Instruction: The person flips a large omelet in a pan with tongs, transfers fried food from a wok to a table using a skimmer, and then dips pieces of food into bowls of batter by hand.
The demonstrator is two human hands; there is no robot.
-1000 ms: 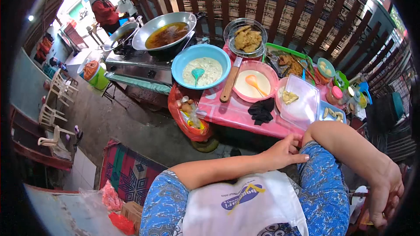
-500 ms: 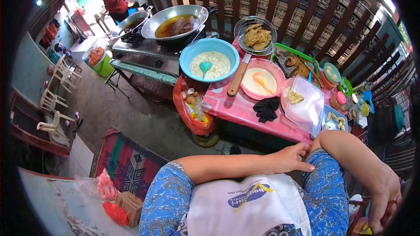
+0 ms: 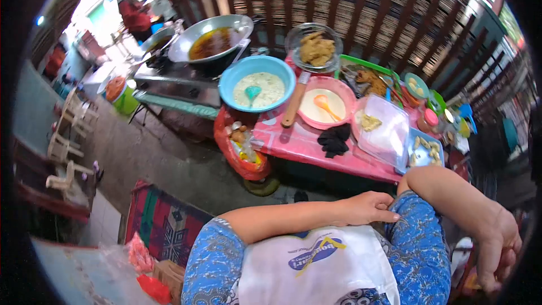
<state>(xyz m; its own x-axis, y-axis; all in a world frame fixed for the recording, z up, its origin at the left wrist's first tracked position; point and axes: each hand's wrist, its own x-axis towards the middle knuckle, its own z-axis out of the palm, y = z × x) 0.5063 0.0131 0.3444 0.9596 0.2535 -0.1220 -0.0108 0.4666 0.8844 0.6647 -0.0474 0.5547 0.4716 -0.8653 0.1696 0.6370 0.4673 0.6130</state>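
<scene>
My left hand point(image 3: 372, 208) lies across my front, against the blue patterned cloth point(image 3: 416, 223) near my right elbow. Its thumb stands apart from loosely bent fingers, and nothing shows in it. At the lower right edge hangs my right hand point(image 3: 501, 257), fingers curled inward with the thumb pointing down. Whatever it may hold is hidden. Nearest to my left hand on the pink table are a black cloth point(image 3: 335, 140), a clear lid point(image 3: 388, 127) with a pale yellow lump point(image 3: 370, 122), and a blue tray point(image 3: 419, 158) of pale pieces.
A blue bowl point(image 3: 228, 87) and a pink bowl point(image 3: 352, 107) hold pale batter and spoons. Beside them lies a wooden-handled cleaver point(image 3: 294, 104). Fried food point(image 3: 316, 49) sits in a glass bowl. An oil-filled wok point(image 3: 243, 25) stands on the stove. People point(image 3: 132, 14) are at the back left.
My view has turned slightly, so the table and stove sit further left. Both hands stay in nearly the same places. More of a second person shows at the back.
</scene>
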